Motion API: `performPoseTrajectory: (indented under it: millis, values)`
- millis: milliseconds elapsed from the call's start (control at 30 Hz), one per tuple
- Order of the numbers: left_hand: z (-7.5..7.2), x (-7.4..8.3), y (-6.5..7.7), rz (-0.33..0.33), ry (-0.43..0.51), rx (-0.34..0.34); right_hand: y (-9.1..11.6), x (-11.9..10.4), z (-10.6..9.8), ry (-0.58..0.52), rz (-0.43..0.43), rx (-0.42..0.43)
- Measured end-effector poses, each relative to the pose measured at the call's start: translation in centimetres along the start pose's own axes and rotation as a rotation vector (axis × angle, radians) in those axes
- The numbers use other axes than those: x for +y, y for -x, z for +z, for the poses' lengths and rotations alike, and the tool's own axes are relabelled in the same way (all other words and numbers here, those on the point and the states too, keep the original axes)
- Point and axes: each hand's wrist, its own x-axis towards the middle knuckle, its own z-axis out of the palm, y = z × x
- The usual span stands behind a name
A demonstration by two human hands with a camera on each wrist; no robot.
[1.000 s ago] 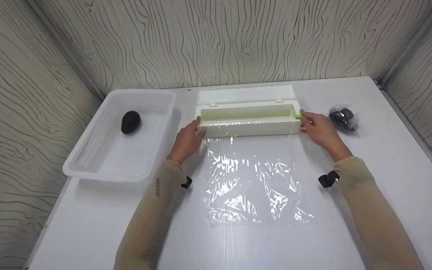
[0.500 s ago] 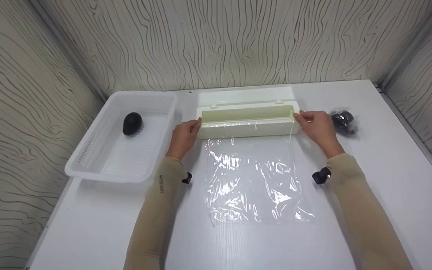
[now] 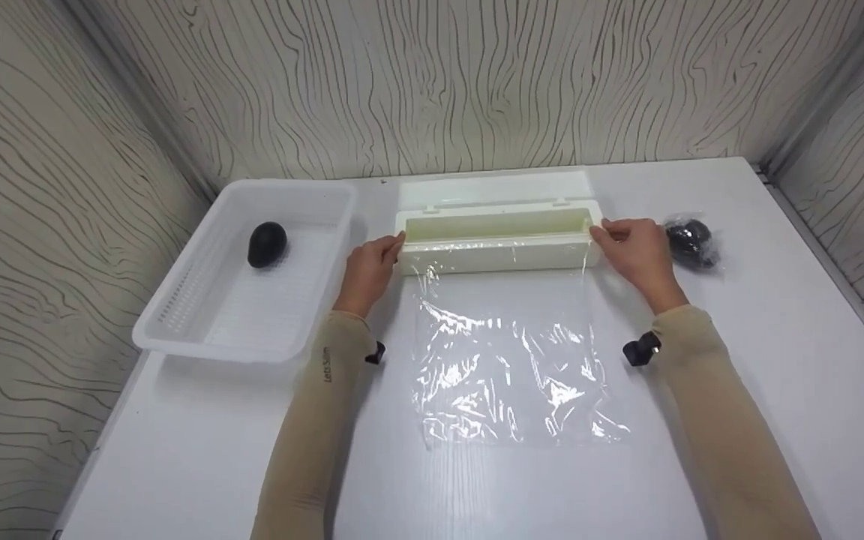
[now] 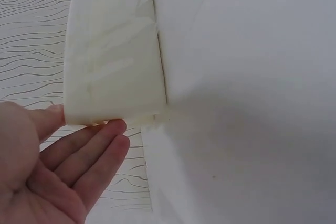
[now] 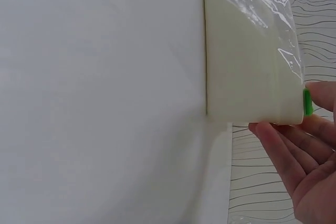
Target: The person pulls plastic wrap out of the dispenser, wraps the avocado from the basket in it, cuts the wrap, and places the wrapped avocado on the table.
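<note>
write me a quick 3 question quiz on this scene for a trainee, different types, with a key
1. True or false: the clear film is spread out behind the dispenser box, on the side away from the person.

2. Where is the unwrapped dark oval item?
a) inside the dispenser box
b) in the white basket
c) on the clear film

3. Fill in: the green tab sits at the box end by the person's ____ hand.

Key: 1. False, it lies in front of the box, toward the person. 2. b. 3. right hand.
</note>
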Motion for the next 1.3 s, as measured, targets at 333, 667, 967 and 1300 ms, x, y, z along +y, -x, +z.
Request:
performPoseTrajectory:
  millis: [333,667,967,1300]
  values:
    - [-0.03,-0.46,-0.76,-0.108,0.081,-0.019,0.09,0.11,-0.01,-0.025,-0.018,0.018]
    - [-0.16,-0.71,-0.51,-0.045,0.078,-0.023,0.05,0.52,0.1,-0.018,-0.021,0.024]
    - [-0.05,-0.9,-0.34,-0.032,0.11,-0.029,0.35,0.47,0.06,-0.012,-0.016,0.037]
    - [0.28,-0.34,0.03,-0.013,0.009,0.027,0.39,0.29,-0.01,-0.038,-0.013,0.023]
